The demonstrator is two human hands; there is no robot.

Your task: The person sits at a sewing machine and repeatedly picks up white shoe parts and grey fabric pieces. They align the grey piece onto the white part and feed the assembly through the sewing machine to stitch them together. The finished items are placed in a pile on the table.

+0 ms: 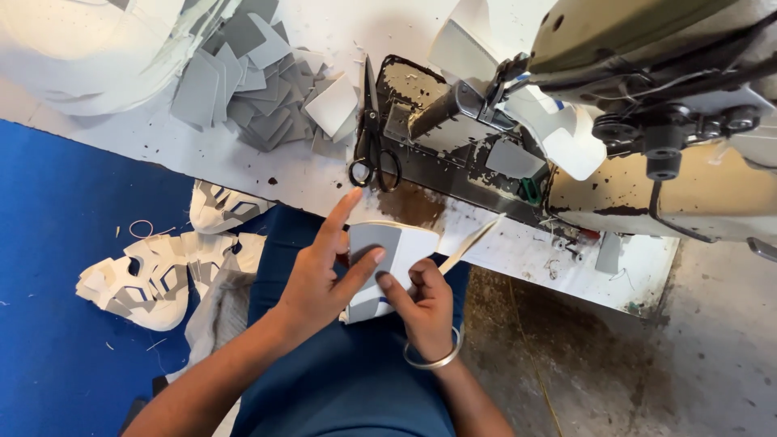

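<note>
While my left hand (324, 279) pinches the grey patch (374, 243) flat onto the white piece (409, 247), forefinger lifted, my right hand (425, 303) grips that piece from below, over my lap. I judge I'm aligning the two. Next calls for keeping the edges matched. Scissors (372, 137) and the sewing machine (615, 121) sit on the tabletop (243, 174) beyond my fingers.

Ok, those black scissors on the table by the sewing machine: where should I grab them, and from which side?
Take the scissors by the two finger loops, coming from the table's near edge. They lie flat, closed, loops nearest the left hand, blades pointing away toward the grey pieces. The sewing machine crowds one side, so a side approach looks tighter.
</note>
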